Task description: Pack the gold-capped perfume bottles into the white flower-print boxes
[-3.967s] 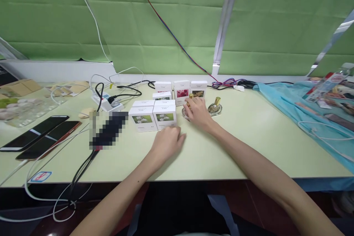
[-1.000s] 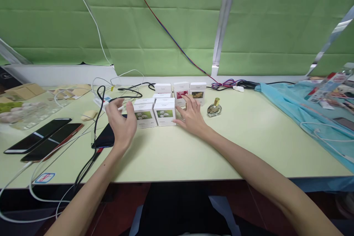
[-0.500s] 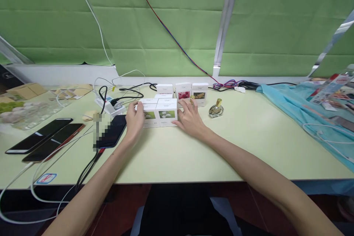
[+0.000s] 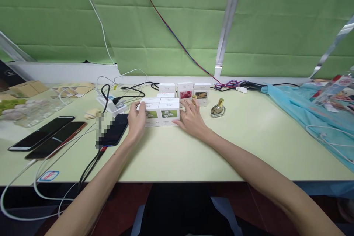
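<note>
Two small white boxes with green-and-white flower pictures stand side by side on the table; the right one (image 4: pixel 169 113) shows its whole front, while my fingers cover part of the left one (image 4: pixel 152 115). My left hand (image 4: pixel 137 120) grips the left end of the pair, and my right hand (image 4: pixel 192 118) presses on the right end, thumb at the front. More white boxes stand behind, including one with a red picture (image 4: pixel 185 90) and one with a yellowish picture (image 4: pixel 202 94). A glass perfume bottle with a gold cap (image 4: pixel 218 110) is right of my right hand. Another gold cap (image 4: pixel 194 97) shows behind my fingers.
Left of my hands are a phone (image 4: pixel 117 129), a white power strip (image 4: pixel 110 106) and cables. Two more phones (image 4: pixel 55 140) lie farther left near an egg carton (image 4: pixel 30 118). Blue plastic sheeting (image 4: pixel 293 107) and a bottle (image 4: pixel 332 88) are at the right.
The camera view has shifted slightly, so everything appears a little farther right. My hands keep the same hold on the white boxes, which show no clear movement on the table.
</note>
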{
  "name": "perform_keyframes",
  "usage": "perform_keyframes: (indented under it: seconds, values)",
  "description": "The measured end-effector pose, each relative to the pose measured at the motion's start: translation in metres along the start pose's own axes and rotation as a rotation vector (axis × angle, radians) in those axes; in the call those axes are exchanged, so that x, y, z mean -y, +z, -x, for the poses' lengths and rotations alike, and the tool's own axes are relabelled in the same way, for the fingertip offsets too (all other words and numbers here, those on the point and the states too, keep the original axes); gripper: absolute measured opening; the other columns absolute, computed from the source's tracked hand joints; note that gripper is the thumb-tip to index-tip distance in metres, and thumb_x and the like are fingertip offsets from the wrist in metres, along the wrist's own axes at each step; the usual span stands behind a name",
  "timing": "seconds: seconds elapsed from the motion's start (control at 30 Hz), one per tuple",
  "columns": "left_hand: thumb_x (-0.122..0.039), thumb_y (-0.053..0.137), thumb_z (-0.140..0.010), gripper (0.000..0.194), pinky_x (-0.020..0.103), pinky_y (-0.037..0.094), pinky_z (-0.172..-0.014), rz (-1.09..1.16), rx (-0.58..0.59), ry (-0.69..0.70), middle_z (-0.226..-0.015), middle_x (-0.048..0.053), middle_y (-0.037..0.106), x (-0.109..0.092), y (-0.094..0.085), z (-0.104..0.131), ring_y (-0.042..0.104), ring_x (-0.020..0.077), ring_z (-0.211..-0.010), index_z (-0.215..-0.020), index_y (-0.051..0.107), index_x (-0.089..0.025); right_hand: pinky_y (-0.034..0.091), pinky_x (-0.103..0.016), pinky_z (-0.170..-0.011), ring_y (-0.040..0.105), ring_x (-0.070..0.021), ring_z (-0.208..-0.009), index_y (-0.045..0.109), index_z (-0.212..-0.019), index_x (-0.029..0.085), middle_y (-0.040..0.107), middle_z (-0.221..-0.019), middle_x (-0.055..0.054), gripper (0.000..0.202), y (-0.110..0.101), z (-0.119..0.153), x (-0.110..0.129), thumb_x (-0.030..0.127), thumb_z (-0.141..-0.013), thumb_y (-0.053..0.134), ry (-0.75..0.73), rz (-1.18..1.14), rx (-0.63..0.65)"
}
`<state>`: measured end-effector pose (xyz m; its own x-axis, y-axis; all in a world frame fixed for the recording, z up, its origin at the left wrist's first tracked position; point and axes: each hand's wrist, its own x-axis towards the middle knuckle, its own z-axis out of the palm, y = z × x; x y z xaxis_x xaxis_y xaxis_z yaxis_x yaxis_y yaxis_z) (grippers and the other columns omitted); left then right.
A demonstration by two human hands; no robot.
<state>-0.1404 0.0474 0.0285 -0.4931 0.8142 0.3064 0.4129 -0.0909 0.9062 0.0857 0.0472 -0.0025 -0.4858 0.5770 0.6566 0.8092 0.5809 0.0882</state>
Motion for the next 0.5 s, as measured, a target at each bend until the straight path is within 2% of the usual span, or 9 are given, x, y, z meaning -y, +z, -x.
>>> perform_keyframes:
  seconds: [0.23, 0.5]
  values:
    - [-0.048, 0.052, -0.094, 0.032, 0.029, 0.042, -0.073, -0.025, 0.022, 0.002, -0.078, 0.0, 0.063, -0.006, 0.0001, 0.0061, 0.056, 0.0184, -0.072, -0.11, 0.064, -0.023, 0.021, -0.063, -0.122, 0.04, -0.0382, -0.14, 0.074, -0.099, 0.008, 0.057, -0.139, -0.024, 0.05, -0.0004, 0.0012, -0.0017, 0.054, -0.099, 0.052, 0.013, -0.008, -0.086]
    - [-0.05, 0.054, -0.093, 0.032, 0.029, 0.043, -0.074, 0.051, 0.043, 0.015, -0.079, 0.0, 0.063, 0.003, 0.0069, 0.0035, 0.058, 0.0182, -0.076, -0.109, 0.064, -0.024, 0.022, -0.06, -0.122, 0.041, -0.0367, -0.138, 0.074, -0.098, 0.008, 0.058, -0.137, -0.024, 0.052, -0.0003, 0.0025, -0.0059, 0.054, -0.099, 0.051, 0.031, 0.01, -0.116]
